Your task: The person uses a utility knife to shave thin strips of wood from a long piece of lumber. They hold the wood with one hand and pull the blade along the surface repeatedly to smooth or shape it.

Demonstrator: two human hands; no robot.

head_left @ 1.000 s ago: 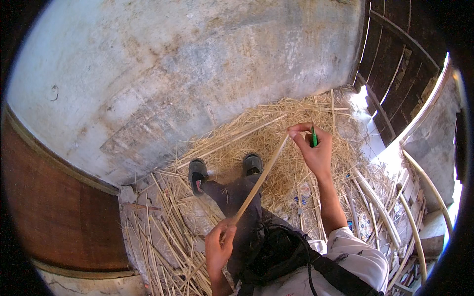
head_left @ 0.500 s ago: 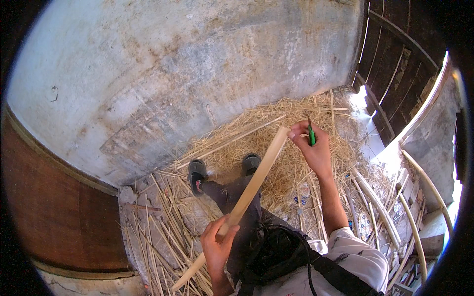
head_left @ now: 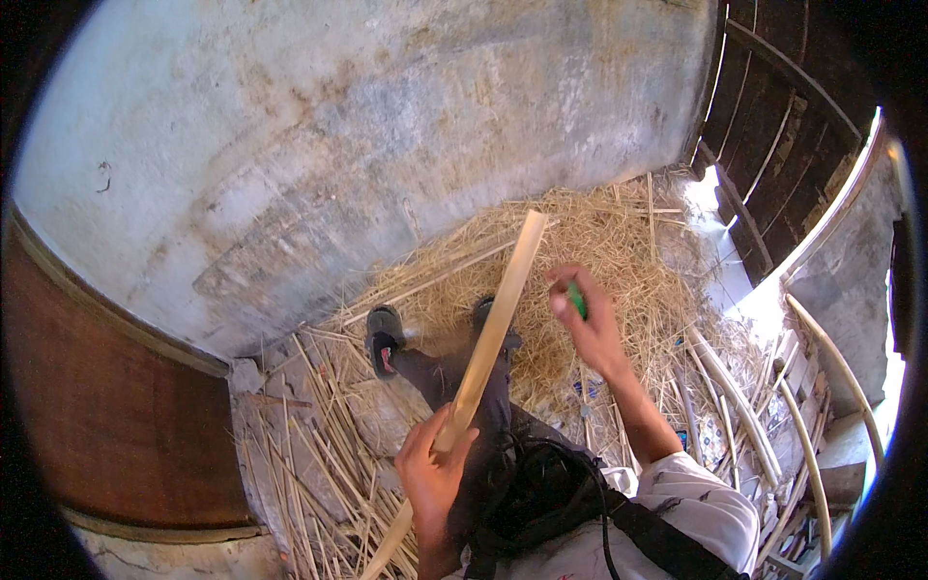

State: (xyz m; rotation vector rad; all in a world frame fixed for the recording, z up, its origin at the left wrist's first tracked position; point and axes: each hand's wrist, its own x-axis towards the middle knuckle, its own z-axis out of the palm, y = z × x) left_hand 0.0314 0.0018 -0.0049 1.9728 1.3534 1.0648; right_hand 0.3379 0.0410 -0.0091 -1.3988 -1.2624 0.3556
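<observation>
A long, flat pale strip of split bamboo (head_left: pixel 495 333) slants up and away over my legs. My left hand (head_left: pixel 432 469) is wrapped round its lower part, and the tail end runs on below the hand. To the right of the strip, apart from it, my right hand (head_left: pixel 587 317) is closed round a small green-handled knife (head_left: pixel 577 300). Motion blurs the fingers, and the blade cannot be made out now.
Shavings (head_left: pixel 619 242) cover the floor in front of me, around my shoes (head_left: pixel 385 343). Thin sticks (head_left: pixel 333 454) lie at the left, thicker poles (head_left: pixel 739 406) at the right. A stained wall (head_left: pixel 387 145) rises ahead; a brown panel (head_left: pixel 116 396) stands left.
My right hand has come off the strip's far end and moved down and a little left with the knife. The strip's far end has swung left and up.
</observation>
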